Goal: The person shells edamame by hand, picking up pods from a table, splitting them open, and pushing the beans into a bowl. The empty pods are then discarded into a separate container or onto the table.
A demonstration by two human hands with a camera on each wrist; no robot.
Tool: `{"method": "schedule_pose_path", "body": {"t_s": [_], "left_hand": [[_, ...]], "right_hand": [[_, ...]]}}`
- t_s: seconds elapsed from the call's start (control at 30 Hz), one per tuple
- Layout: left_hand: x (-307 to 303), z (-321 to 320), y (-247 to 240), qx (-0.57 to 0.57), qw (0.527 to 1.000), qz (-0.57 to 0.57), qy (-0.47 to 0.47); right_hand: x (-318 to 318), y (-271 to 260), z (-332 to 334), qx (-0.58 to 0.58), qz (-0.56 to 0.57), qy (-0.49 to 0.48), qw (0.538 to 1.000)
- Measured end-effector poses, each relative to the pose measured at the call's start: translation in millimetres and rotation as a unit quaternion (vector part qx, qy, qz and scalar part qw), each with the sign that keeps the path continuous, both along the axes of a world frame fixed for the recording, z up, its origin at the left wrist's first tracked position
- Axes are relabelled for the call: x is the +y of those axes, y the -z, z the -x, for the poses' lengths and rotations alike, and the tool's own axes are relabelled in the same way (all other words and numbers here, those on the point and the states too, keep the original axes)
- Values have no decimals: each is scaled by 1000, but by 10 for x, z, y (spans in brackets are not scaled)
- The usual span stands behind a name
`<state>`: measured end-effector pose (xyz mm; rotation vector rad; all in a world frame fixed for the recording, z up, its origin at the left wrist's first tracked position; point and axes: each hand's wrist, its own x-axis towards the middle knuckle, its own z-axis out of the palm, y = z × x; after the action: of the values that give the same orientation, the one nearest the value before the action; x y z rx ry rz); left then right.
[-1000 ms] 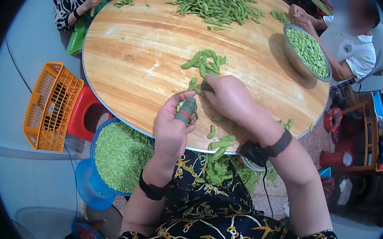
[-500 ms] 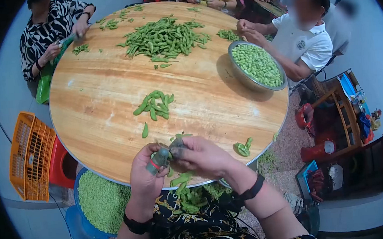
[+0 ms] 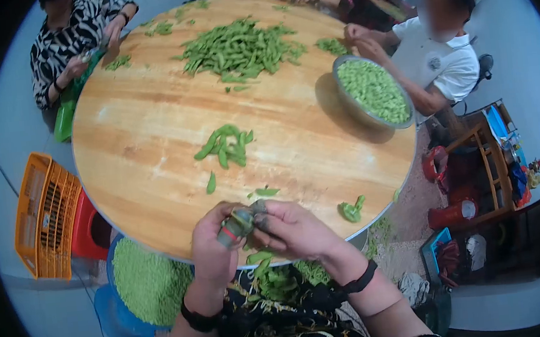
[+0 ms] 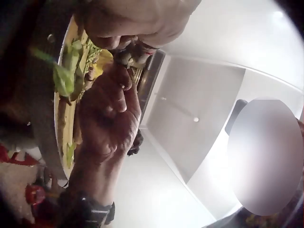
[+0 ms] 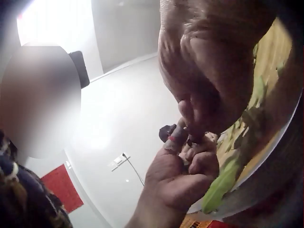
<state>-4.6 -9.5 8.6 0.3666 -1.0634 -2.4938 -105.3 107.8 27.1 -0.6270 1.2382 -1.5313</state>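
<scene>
Both hands meet over the table's near edge, around a green soybean pod (image 3: 243,217). My left hand (image 3: 215,234) grips the pod; a grey-green cover with a red band (image 3: 228,236) wraps its thumb. From the other side, my right hand (image 3: 297,227) pinches the pod with dark-covered fingertips (image 3: 262,220). In the right wrist view the left hand (image 5: 178,175) is below and the right hand (image 5: 209,71) above, their fingertips together. A small group of pods (image 3: 223,147) lies just beyond the hands, with single pods (image 3: 211,182) nearer.
A large pod heap (image 3: 237,49) lies on the round wooden table (image 3: 134,155). At right stands a metal bowl of shelled beans (image 3: 372,92). A blue tub of beans (image 3: 148,282) is at lower left, beside an orange crate (image 3: 46,217). Other people sit around the table.
My right hand has come back from the pods on the table to the left hand, and both now work on a pod. The head view has shifted, bringing more of the far table into sight.
</scene>
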Motion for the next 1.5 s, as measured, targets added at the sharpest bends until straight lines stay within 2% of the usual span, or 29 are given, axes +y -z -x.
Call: {"method": "schedule_pose_path", "body": {"t_s": [0.07, 0.2, 0.23, 0.27, 0.3, 0.33, 0.4, 0.43, 0.47, 0.57, 0.6, 0.67, 0.7, 0.73, 0.77, 0.8, 0.87, 0.93, 1.0, 1.03, 1.07, 1.1, 1.2, 1.23, 1.33, 1.37, 1.4, 1.43, 1.5], "left_hand": [[-82, -54, -13, 12, 998, -21, 64], [-22, -72, -36, -14, 998, -40, 51], [13, -69, -59, -29, 998, -50, 38], [44, -64, -34, -32, 998, -51, 34], [72, -51, 14, -59, 996, 65, -1], [94, -48, 34, -86, 979, 179, -34], [110, -55, 10, -88, 985, 144, -22], [126, -60, 12, -70, 993, 95, -25], [133, -64, 16, -50, 997, 46, -29], [33, -116, 31, -36, 999, 26, -15], [-18, -136, 36, -27, 999, 16, -8], [-96, -150, 49, -20, 999, 8, 24], [-106, -149, 38, -67, 978, 195, 43], [-107, -154, 32, -110, 919, 375, 60], [-57, -153, 49, -81, 870, 485, 32], [-17, -166, 17, -82, 870, 485, 32], [39, -196, -73, -109, 920, 360, 113], [46, -166, -61, -106, 923, 363, 77], [52, -146, -108, -98, 879, 465, -19], [65, -130, -145, -100, 880, 464, -21], [85, -113, -191, -92, 843, 528, -42], [107, -97, -215, -82, 801, 590, -62], [173, -50, -170, -56, 780, 615, -104], [158, -45, -154, -57, 780, 615, -103], [96, -34, -79, -29, 807, 580, -109], [85, -30, -28, -55, 910, 404, -72], [76, -30, -2, -77, 974, 209, -33], [75, -39, -23, -41, 996, 79, -3], [131, -31, -35, -34, 998, 40, -15]], "right_hand": [[22, -88, -48, -113, -45, 11, 992], [60, -129, -105, -137, -52, -1, 989], [62, -97, -122, 45, -55, 41, 997], [63, -77, -142, 227, -56, 81, 969], [59, -85, -187, 312, -67, 124, 939], [59, -78, -199, 310, -67, 122, 940], [57, -65, -187, 216, -85, 129, 964], [82, -93, -128, 94, -112, 101, 984], [100, -77, -92, 93, -113, 100, 984], [117, -177, 9, 112, -116, 53, 985], [90, -15, 114, 237, -80, 92, 964], [68, 109, 302, 518, -72, 185, 832], [50, 68, 302, 517, -72, 186, 832], [29, -1, 281, 584, -126, 146, 788], [13, -42, 263, 645, -179, 105, 736], [-3, -49, 257, 644, -179, 104, 736], [-33, -53, 251, 691, -219, 88, 684], [-11, 67, 304, 682, -191, 121, 696], [25, 105, 342, 673, -160, 151, 706], [57, 98, 341, 493, -136, 162, 844], [86, 85, 321, 286, -107, 164, 938], [119, -115, 244, 148, -130, 131, 972], [174, -134, 116, 108, -67, 98, 987], [218, -189, 93, 93, -92, 79, 988], [240, -190, 23, 112, -113, 119, 980], [239, -199, -8, 111, -112, 116, 981], [237, -211, -43, 81, -88, 104, 987], [240, -213, -68, 52, -64, 91, 992], [268, -170, -86, 57, -58, 57, 995]]}}
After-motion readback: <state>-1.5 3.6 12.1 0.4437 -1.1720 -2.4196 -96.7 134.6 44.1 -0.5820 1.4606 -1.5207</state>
